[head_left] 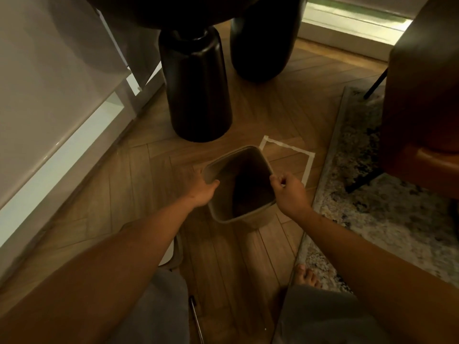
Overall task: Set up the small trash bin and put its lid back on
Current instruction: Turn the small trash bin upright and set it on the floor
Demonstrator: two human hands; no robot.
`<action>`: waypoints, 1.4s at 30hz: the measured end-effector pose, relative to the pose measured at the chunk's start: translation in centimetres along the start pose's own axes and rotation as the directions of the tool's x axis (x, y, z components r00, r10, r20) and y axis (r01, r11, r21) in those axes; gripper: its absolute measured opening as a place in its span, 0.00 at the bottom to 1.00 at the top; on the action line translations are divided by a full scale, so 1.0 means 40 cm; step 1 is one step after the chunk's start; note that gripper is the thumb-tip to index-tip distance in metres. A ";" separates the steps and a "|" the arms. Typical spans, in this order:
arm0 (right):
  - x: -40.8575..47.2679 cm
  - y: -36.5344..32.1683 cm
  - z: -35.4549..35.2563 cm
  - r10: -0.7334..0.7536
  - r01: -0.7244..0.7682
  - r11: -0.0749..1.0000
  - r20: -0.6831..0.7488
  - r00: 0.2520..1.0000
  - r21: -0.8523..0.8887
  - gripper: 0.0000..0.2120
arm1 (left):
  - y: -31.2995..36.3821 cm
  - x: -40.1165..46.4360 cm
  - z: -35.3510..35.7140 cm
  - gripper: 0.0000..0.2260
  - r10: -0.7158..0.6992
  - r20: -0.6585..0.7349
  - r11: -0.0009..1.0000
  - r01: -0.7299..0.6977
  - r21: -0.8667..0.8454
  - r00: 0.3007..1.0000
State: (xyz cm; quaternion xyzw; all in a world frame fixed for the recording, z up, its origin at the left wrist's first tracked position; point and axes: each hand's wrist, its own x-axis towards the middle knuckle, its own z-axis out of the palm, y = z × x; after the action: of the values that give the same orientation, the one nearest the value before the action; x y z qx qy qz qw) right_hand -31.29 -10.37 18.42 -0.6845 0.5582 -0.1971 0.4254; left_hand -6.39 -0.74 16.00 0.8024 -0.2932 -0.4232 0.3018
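Note:
A small grey bin (250, 219) stands upright on the wooden floor, lidless, with its dark inside showing. My left hand (202, 188) grips the bin's left rim, thumb inside. My right hand (289, 189) pinches the right rim with closed fingers. A white and grey lid-like piece (171, 252) lies on the floor under my left forearm, mostly hidden. A square of white tape (308, 165) marks the floor just behind and right of the bin, and the bin overlaps its near left part.
Two thick black table legs (196, 90) stand behind the bin. A white cabinet (49, 95) runs along the left. A patterned rug (387, 209) and a brown chair (422, 95) lie to the right. My bare foot (306, 275) rests near the rug's edge.

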 end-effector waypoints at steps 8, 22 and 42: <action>0.011 0.130 0.007 0.192 -0.179 0.979 0.136 0.972 -0.100 0.10 | 0.002 -0.002 0.067 0.30 0.073 0.093 0.997 -0.074 0.001 0.993; -0.010 0.152 -0.029 0.006 0.059 0.977 0.303 0.953 -0.204 0.28 | -0.017 -0.017 0.079 0.43 0.081 0.300 0.984 -0.124 0.126 0.950; -0.052 0.183 -0.114 0.050 0.023 0.970 0.291 0.955 -0.241 0.53 | 0.036 0.005 0.176 0.50 0.257 0.445 0.937 -0.333 0.102 0.858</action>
State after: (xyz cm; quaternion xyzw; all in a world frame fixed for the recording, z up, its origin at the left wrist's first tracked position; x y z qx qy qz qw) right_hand -39.69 -10.19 15.53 -0.7491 0.5129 -0.0206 0.4188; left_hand -12.62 -3.48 13.71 0.6594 -0.5077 -0.5088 0.2203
